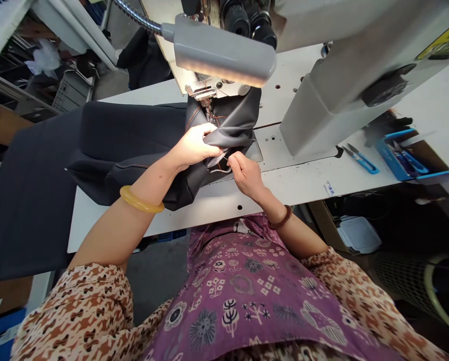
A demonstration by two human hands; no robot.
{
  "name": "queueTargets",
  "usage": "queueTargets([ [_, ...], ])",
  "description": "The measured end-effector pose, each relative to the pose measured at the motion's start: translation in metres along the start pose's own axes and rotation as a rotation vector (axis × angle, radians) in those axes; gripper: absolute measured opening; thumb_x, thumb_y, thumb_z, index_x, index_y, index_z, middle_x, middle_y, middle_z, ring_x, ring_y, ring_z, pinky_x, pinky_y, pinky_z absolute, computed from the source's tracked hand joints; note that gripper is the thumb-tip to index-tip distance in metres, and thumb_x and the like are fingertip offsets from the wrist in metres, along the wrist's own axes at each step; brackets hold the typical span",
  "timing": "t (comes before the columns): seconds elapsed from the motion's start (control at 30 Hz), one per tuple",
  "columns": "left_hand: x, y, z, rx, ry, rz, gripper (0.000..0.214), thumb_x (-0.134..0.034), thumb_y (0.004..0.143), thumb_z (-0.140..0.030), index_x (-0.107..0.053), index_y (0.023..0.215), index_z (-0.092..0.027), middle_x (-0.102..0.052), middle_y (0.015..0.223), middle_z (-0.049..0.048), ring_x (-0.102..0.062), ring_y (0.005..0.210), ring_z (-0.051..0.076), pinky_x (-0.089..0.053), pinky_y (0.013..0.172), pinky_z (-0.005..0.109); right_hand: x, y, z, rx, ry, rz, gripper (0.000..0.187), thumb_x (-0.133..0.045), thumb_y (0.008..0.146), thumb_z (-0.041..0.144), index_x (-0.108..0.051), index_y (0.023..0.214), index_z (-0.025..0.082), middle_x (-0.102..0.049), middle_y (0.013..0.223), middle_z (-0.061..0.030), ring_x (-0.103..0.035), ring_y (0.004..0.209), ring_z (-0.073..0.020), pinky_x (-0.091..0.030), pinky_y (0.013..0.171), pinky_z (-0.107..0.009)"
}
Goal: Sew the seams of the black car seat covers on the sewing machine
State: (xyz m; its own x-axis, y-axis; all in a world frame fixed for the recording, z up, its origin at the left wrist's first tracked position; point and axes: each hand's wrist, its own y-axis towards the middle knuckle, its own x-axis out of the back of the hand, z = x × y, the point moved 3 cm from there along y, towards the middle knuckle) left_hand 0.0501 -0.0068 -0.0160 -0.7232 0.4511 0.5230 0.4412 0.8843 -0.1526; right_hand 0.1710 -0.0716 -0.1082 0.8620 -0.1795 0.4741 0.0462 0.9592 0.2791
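Note:
Black leather-like material (134, 133) with orange stitching lies bunched on the white sewing table, part of it under the presser foot (208, 106) of a sewing machine. My left hand (198, 146) grips a fold of it just in front of the foot, thumb toward me. Close by on the right, my right hand (246, 174) is closed in a pinch on a thin pale strand. A white cord (220, 171) curves between the two hands, with a bit of orange thread beside it. What lies inside the right fingers is mostly hidden.
A lit lamp (224, 52) hangs over the foot. The machine's grey body (318, 108) rises at the right. Blue-handled thread snips (363, 159) lie near a blue box (397, 173) of tools. More dark material (25, 195) drapes off the table's left side.

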Motion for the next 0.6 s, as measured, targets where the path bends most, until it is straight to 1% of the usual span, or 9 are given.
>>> queueTargets([
  [0.2, 0.001, 0.001, 0.004, 0.012, -0.035, 0.013, 0.027, -0.065, 0.053, -0.013, -0.056, 0.079, -0.016, -0.053, 0.068, -0.003, -0.049, 0.063, 0.012, -0.04, 0.058, 0.025, -0.001, 0.001, -0.001, 0.007, 0.039, -0.02, 0.033, -0.028, 0.094, 0.042, -0.049, 0.077, 0.021, -0.055, 0.069, -0.0011, -0.047, 0.062, -0.0134, -0.034, 0.062, -0.027],
  [0.37, 0.001, 0.001, 0.004, 0.022, -0.018, 0.012, 0.026, -0.065, 0.054, -0.014, -0.055, 0.077, -0.017, -0.053, 0.069, -0.0024, -0.051, 0.065, 0.013, -0.043, 0.062, 0.028, -0.004, 0.003, 0.0, 0.022, 0.062, -0.041, 0.035, -0.028, 0.094, 0.043, -0.048, 0.076, 0.022, -0.055, 0.068, -0.001, -0.048, 0.061, -0.0132, -0.035, 0.062, -0.027],
  [0.5, 0.0, 0.003, 0.006, -0.005, 0.007, 0.008, 0.026, -0.064, 0.054, -0.014, -0.054, 0.077, -0.017, -0.052, 0.071, -0.0023, -0.052, 0.069, 0.014, -0.045, 0.067, 0.029, -0.01, 0.008, 0.0, 0.031, 0.073, -0.074, 0.046, -0.022, 0.094, 0.052, -0.044, 0.069, 0.021, -0.052, 0.063, -0.0014, -0.046, 0.058, -0.0131, -0.035, 0.06, -0.027],
  [0.6, -0.001, 0.005, 0.007, -0.033, 0.016, -0.036, 0.024, -0.063, 0.051, -0.014, -0.053, 0.072, -0.018, -0.051, 0.071, -0.0036, -0.053, 0.07, 0.014, -0.046, 0.068, 0.029, -0.015, 0.014, -0.001, 0.06, 0.06, -0.107, 0.058, -0.013, 0.093, 0.062, -0.036, 0.058, 0.022, -0.043, 0.053, -0.0012, -0.042, 0.052, -0.0124, -0.031, 0.055, -0.028],
])
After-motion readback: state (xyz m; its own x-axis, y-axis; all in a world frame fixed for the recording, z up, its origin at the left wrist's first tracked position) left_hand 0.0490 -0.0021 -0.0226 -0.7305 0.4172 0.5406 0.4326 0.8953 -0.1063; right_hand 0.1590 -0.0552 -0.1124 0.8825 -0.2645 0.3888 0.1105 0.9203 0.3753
